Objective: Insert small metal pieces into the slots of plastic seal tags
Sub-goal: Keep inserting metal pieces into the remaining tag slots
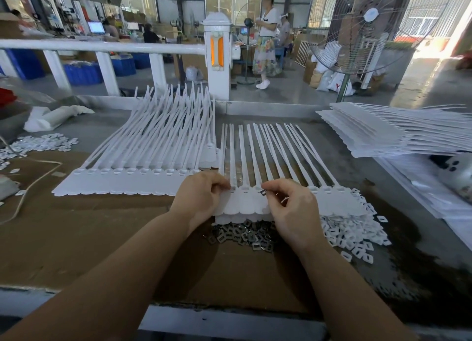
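while both hands work the same strip: left hand (201,192) pinches a metal piece (233,187) at a slot; right hand (291,202) pinches another metal piece (263,192)
task item: seal tag strip (249,202) on the surface (102,238), tails pointing away
supply: loose metal pieces (242,236) heaped just below the strip
risk: a tilted piece could jam or drop; a nudge could shift the strip
room: done strips (143,182) left, white clips (350,236) right, near surface bare

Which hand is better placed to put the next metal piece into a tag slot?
The right hand. It already pinches a small metal piece just over the slots of the seal tag strip. The left hand presses on the strip's left end.
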The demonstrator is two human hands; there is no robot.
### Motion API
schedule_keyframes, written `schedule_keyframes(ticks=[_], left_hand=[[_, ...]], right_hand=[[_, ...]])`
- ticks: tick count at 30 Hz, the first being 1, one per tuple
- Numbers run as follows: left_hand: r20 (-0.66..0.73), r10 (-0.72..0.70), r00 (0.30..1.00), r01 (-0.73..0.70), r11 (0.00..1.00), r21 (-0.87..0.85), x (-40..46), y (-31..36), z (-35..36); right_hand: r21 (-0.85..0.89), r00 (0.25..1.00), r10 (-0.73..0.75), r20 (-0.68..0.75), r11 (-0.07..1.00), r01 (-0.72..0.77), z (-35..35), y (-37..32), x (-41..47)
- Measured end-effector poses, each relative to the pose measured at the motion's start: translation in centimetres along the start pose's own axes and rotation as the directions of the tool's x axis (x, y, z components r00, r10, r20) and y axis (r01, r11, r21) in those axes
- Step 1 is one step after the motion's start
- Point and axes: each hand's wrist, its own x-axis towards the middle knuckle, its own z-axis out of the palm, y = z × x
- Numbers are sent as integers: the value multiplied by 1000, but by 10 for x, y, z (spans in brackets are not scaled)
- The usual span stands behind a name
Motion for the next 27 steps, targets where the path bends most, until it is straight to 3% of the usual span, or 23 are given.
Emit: schedule_keyframes(ticks=[23,27], left_hand=[[153,20,988,-50,979,196,7,9,-1],[136,-21,990,5,993,118,13,7,0]], right_hand=[[7,1000,8,8,1000,-8,0,2,1],[13,1000,17,16,1000,-17,-1,2,0]])
